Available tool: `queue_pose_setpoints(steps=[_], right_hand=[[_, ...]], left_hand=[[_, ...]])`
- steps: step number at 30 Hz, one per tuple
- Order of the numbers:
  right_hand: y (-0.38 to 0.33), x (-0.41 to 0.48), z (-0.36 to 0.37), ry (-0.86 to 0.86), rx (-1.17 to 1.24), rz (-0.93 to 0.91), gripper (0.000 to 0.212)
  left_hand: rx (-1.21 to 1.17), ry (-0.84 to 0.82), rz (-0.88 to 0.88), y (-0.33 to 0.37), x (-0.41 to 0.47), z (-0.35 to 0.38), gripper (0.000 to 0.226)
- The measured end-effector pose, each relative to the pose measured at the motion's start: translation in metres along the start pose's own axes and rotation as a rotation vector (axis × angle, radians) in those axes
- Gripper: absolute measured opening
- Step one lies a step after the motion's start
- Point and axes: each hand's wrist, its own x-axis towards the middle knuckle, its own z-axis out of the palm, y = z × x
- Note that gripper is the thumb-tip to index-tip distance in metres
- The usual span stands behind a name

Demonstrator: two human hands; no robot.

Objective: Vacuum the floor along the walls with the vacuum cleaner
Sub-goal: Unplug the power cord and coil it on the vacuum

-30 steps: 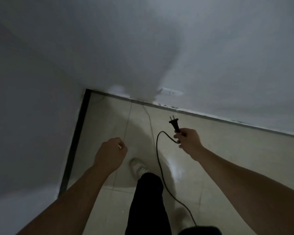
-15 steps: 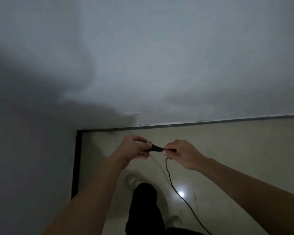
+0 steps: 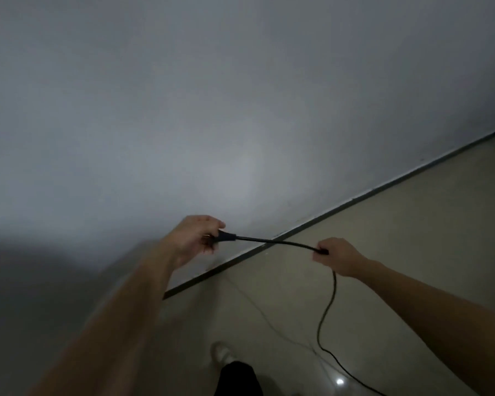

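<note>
Near one wall (image 3: 240,110), one cord (image 3: 280,242) in two hands' grip: left hand (image 3: 193,238) at its plug (image 3: 226,237), right hand (image 3: 337,257) mid-cord.

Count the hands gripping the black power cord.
2: the left hand holds the plug end by the wall; the right hand pinches the cord further along. No others in view.

A black plug (image 3: 225,237) is gripped in the curled fingers of the left hand (image 3: 196,240). The black cord (image 3: 277,242) is stretched from those fingers to the right hand (image 3: 336,257), where it is pinched. Below the right fingers, the cord is draped down to the tiled floor (image 3: 397,252).
</note>
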Motion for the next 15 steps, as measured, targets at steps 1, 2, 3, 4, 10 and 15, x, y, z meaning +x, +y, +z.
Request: queue_pose_setpoints(steps=[1, 2, 3, 4, 10, 15], right_hand=[[0.018, -0.009, -0.016, 0.042, 0.049, 0.095, 0.035], [0.031, -0.016, -0.031, 0.100, 0.096, 0.170, 0.039], [0.038, -0.020, -0.045, 0.162, 0.135, 0.215, 0.043], [0.038, -0.022, -0.058, 0.220, 0.170, 0.234, 0.047], [-0.029, -0.022, -0.124, 0.365, 0.187, 0.139, 0.047], [-0.035, -0.028, -0.164, 0.454, 0.107, 0.177, 0.038]], left_hand=[[0.084, -0.021, 0.011, 0.013, -0.003, 0.000, 0.022], [0.196, -0.055, 0.010, 0.025, -0.005, 0.001, 0.023], [0.312, -0.105, 0.000, 0.035, -0.006, 0.005, 0.024], [0.407, -0.163, -0.015, 0.044, -0.007, 0.013, 0.027], [0.343, -0.542, -0.054, 0.086, -0.003, 0.078, 0.027], [-0.033, -0.367, 0.075, 0.130, 0.013, 0.082, 0.033]])
